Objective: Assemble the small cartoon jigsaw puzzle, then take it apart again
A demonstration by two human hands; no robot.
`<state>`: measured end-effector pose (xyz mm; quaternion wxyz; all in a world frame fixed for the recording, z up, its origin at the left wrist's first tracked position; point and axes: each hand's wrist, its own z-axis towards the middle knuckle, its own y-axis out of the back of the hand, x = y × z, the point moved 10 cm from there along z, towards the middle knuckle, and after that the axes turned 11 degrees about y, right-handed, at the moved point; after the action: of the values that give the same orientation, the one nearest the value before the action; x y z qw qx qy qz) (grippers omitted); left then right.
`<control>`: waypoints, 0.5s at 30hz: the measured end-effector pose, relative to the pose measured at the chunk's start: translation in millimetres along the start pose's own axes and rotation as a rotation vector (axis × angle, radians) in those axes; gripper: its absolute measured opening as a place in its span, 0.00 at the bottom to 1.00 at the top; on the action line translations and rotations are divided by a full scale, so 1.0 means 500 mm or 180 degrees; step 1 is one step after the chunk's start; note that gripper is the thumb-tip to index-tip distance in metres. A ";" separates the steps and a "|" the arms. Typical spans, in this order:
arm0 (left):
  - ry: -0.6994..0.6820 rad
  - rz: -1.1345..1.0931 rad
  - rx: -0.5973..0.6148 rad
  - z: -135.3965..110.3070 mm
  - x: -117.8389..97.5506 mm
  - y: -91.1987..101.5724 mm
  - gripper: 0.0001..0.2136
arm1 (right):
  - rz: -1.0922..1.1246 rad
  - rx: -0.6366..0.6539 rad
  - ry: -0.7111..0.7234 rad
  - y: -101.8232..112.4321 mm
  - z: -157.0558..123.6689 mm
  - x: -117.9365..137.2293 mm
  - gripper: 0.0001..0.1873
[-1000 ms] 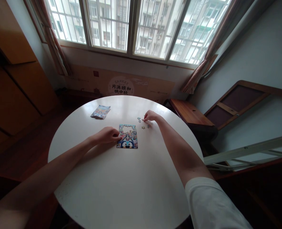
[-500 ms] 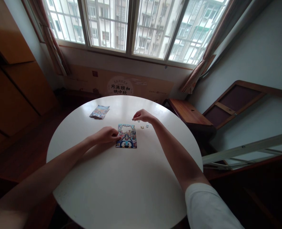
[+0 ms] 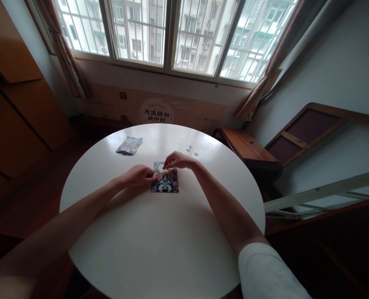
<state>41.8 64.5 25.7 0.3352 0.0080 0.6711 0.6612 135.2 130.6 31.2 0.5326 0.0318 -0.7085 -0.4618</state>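
A small, partly assembled jigsaw puzzle [image 3: 165, 185] lies on the white table, with a pale gap in its upper part. My left hand [image 3: 138, 175] is curled at its left edge, fingertips resting on it and holding it. Over the gap, my right hand [image 3: 177, 159] pinches a small puzzle piece [image 3: 164, 167] between thumb and fingers. Beyond that hand, a few loose puzzle pieces [image 3: 196, 154] lie on the tabletop, apart from the puzzle.
The round white table [image 3: 159, 241] carries a colourful printed packet [image 3: 129, 145] at its back left. A wooden stool or bench [image 3: 247, 145] stands beyond the right rim. Barred windows [image 3: 200, 37] and a cardboard panel [image 3: 184, 101] are behind the table.
My right hand has moved left and nearer, bringing the piece over the puzzle's gap. The loose pieces now lie farther back. My left hand stays at the puzzle's edge.
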 end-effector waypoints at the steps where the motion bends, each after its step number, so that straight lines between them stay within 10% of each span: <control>1: 0.0008 0.0022 0.0004 0.001 0.000 -0.001 0.24 | -0.0046 0.0025 -0.0020 -0.002 -0.001 0.001 0.07; 15: -0.0017 0.0092 -0.0012 0.002 -0.007 -0.002 0.24 | -0.0676 0.0010 -0.0236 -0.005 -0.007 0.010 0.06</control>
<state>45.5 63.7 26.4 0.3273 0.0189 0.6687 0.6673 134.7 124.6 33.1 0.4540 0.0905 -0.7211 -0.5154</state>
